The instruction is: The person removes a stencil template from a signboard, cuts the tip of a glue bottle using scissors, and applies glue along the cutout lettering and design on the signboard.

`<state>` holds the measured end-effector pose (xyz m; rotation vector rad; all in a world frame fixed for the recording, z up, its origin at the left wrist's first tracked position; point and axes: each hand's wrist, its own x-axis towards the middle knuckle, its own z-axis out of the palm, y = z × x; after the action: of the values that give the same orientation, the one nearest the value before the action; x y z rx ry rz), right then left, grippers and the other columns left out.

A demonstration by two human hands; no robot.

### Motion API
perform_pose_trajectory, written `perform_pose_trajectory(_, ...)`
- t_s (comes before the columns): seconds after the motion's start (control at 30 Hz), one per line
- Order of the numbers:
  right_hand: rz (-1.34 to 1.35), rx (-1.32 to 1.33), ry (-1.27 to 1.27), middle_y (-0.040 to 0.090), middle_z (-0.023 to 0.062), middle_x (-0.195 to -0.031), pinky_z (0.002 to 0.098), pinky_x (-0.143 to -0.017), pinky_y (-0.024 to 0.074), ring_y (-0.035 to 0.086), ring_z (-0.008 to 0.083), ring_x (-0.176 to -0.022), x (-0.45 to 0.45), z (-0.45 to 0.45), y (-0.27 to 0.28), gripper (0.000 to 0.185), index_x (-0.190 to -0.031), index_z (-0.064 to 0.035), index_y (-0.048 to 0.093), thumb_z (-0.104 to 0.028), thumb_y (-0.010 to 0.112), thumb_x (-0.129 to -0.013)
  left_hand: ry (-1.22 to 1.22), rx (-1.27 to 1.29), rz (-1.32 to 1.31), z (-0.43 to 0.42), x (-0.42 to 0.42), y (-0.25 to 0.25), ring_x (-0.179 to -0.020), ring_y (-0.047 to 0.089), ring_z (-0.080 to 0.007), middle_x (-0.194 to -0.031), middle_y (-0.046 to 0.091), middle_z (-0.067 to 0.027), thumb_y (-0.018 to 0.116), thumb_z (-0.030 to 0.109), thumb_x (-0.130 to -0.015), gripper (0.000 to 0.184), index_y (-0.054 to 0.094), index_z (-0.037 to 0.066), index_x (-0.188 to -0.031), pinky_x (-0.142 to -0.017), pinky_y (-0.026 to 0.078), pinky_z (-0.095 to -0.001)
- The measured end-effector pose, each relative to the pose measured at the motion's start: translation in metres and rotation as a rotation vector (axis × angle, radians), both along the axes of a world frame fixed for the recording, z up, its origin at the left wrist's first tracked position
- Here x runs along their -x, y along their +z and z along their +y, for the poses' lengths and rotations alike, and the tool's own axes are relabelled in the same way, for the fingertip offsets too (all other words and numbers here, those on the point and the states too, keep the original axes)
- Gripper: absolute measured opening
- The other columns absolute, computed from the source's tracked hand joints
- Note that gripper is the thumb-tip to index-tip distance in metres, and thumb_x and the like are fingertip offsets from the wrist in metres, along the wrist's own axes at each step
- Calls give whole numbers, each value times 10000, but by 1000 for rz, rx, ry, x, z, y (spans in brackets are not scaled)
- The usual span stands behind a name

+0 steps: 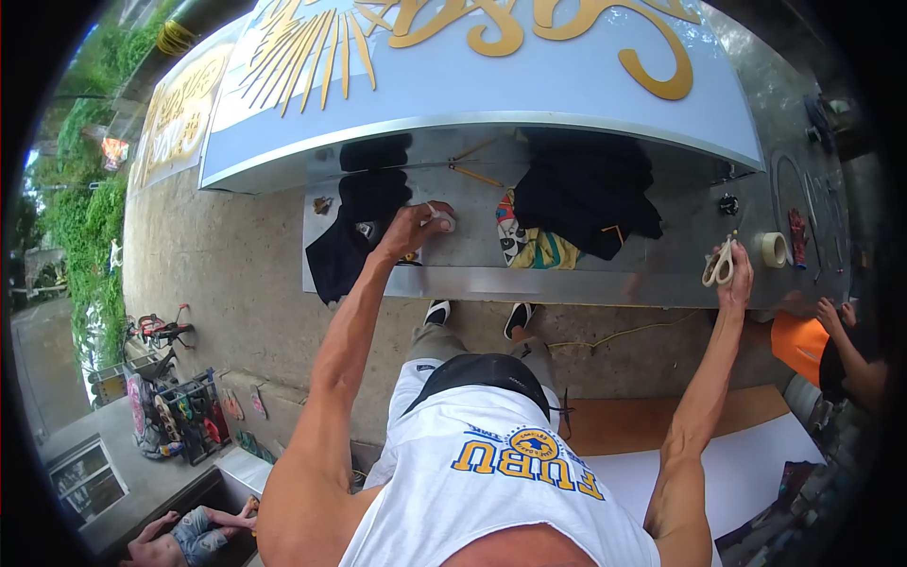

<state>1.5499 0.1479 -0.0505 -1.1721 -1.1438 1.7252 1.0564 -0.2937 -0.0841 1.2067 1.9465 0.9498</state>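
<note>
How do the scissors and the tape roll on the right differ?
The scissors are held in the right hand; the tape roll rests on the metal table, not held. The scissors have two handle loops, while the tape roll is a single round ring. Both look pale cream.

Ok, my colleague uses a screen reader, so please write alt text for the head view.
A person's right hand holds cream-handled scissors at a shiny metal bench; their left hand is at a small, unclear white object beside dark cloth. Beyond is a white panel bearing gold lettering.
</note>
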Motion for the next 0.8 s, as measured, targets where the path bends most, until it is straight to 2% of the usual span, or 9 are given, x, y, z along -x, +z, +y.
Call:
perform_pose_trajectory(0.07,95,0,149,675,99,-956,243,-743,518,635,136,-821,27,-102,70,325,-1181,-2,630,-203,643,-926,81,-32,-83,-1,-1,11,-871,696,-164,-1025,731,-94,698,234,-937,262,704,20,-1089,-840,530,-324)
perform_pose_trajectory(0.1,105,0,240,676,103,-945,238,-746,514,630,130,-822,38,-157,94,324,-1185,-4,622,-195,639,-924,41,-58,-99,-3,2,17,-912,689,-151,-1001,714,-85,666,301,-970,337,667,32,-1173,-826,531,-312)
perform_pose_trajectory(0.17,-71,35,305,673,91,-904,231,-750,496,617,116,-829,59,-268,126,346,-1127,6,634,-201,661,-852,21,-141,-243,-9,0,33,-924,682,-156,-1011,707,-74,644,317,-985,351,657,33,-1190,-818,532,-306)
perform_pose_trajectory(0.3,-26,197,417,606,77,-998,289,-838,496,608,158,-925,95,-468,137,322,-1098,61,688,-21,683,-786,-48,-276,-462,-26,-11,68,-912,643,-131,-1004,687,-48,559,380,-1028,395,629,48,-1232,-755,519,-265)
perform_pose_trajectory(0.37,-98,293,480,607,74,-1037,272,-855,476,579,163,-986,110,-538,149,306,-1111,18,736,-55,748,-813,-100,-265,-564,-40,-18,96,-828,614,-92,-903,685,-32,515,435,-1035,429,635,64,-1216,-668,484,-239)
perform_pose_trajectory(0.47,-162,248,288,624,87,-1068,277,-851,475,565,160,-1007,117,-601,161,282,-1119,-20,752,-131,777,-861,-201,-306,-516,-63,-29,116,-772,593,-79,-835,666,-19,477,471,-1041,456,644,75,-1194,-615,463,-241)
perform_pose_trajectory(0.57,-396,9,322,610,82,-1066,246,-817,470,573,143,-980,101,-640,161,274,-1145,-36,746,-134,754,-890,-221,-348,-584,-89,-40,138,-713,576,-71,-819,649,-15,454,498,-1043,477,649,84,-1180,-585,445,-245)
perform_pose_trajectory(0.73,-473,77,352,661,95,-1027,276,-848,485,579,164,-999,88,-661,185,234,-1152,-58,744,-132,687,-937,-117,-399,-668,-130,-46,144,-657,572,-78,-784,611,-12,454,460,-1054,452,645,71,-1181,-585,452,-242)
perform_pose_trajectory(0.8,-423,48,517,685,118,-1026,289,-818,505,619,164,-960,72,-661,183,270,-1171,-14,715,-86,699,-912,-60,-418,-710,-150,-51,150,-644,573,-82,-777,602,-14,453,439,-1060,437,644,65,-1181,-585,454,-240)
